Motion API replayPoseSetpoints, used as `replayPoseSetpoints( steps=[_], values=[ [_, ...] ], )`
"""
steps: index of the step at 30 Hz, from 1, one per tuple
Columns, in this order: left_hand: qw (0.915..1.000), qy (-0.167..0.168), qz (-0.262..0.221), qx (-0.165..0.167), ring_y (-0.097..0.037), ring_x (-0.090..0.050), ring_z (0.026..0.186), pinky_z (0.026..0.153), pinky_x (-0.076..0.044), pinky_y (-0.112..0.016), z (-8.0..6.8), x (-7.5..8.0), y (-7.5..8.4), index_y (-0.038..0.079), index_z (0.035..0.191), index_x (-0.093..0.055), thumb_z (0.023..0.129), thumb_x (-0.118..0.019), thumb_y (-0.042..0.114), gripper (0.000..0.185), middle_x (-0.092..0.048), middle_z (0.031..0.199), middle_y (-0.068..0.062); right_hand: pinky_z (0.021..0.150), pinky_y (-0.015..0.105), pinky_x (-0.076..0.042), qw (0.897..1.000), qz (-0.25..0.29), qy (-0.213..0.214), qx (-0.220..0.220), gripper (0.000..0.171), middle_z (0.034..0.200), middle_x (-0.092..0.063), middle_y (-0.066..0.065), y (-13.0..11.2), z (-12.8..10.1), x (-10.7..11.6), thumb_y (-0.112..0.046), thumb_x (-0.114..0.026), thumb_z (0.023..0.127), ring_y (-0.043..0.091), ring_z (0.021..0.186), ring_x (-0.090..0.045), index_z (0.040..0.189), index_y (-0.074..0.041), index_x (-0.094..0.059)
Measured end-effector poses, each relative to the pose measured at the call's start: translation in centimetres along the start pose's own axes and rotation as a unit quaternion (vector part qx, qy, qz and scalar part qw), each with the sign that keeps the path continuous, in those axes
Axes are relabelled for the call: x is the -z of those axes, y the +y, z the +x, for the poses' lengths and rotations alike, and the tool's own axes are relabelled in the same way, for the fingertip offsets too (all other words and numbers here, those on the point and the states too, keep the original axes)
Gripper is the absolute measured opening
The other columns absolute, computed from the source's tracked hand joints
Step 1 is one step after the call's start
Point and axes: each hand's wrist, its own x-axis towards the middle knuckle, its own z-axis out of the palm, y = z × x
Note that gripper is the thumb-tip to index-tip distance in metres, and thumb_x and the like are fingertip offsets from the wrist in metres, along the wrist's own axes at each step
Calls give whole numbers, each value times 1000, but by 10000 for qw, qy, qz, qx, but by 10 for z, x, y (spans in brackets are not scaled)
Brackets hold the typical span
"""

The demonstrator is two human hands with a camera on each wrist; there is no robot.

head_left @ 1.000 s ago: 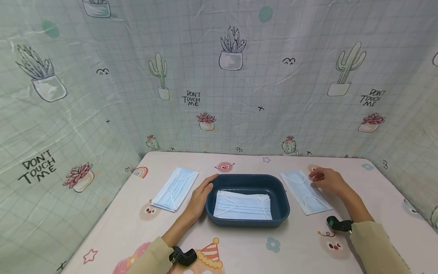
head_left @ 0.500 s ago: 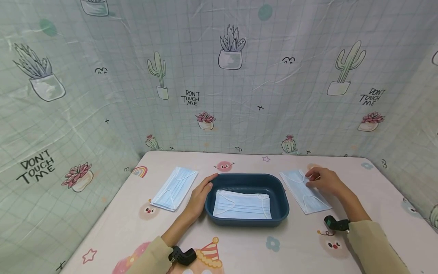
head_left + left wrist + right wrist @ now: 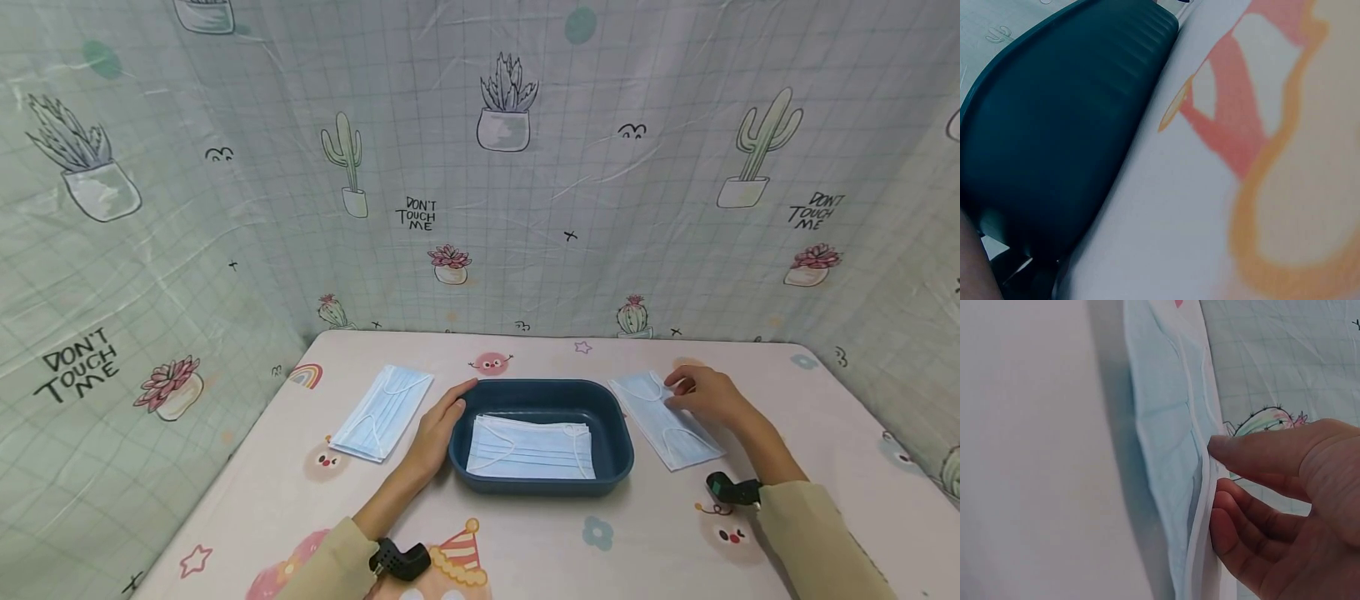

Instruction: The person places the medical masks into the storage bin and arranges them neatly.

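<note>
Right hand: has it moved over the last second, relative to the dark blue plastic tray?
Yes, slightly. The right hand has crept left toward the dark blue plastic tray, fingertips now pinching the far edge of the light blue face mask right of the tray.

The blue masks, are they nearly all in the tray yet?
Partly. A small stack of masks already lies in the dark blue tray. The right hand is pinching the edge of the right mask, which lies flat on the table. The left hand rests against the tray's side. The left mask lies untouched, so two remain outside.
</note>
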Motion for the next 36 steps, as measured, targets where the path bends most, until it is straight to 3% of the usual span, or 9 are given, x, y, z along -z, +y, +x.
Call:
replayPoseSetpoints(
  steps=[6,13,23,36],
  values=[
    [10000,-22,30,25,-18,-39,153,130,-26,-47,0,0,0,30,149,-55,111,-40,26,41,-52,157,6,76,37,-59,9999,-13,42,-126,27,100,-68,23,-2,-1,-1,-5,-72,90,31,89,-62,114,6,-67],
    [9999,-63,-3,116,-18,-37,154,130,-25,-47,-1,1,0,31,149,-54,111,-39,28,41,-50,158,7,82,47,-61,9992,-133,316,-191,21,107,-67,26,-3,2,-7,-11,-65,96,35,93,-64,111,3,-69],
    [10000,-47,-53,20,-22,-37,154,130,-25,-51,-1,2,-1,28,151,-53,112,-40,27,41,-50,159,3,81,48,-60,9983,-173,370,-414,20,105,-67,27,-6,1,-8,-9,-62,95,37,92,-63,109,5,-69],
    [9999,-94,-44,105,-18,-37,154,130,-24,-47,0,1,-2,31,149,-54,112,-40,29,40,-50,159,6,78,44,-57,9970,-122,338,-679,19,107,-68,26,-9,0,-8,-14,-67,96,35,91,-63,105,2,-70]
  ],
)
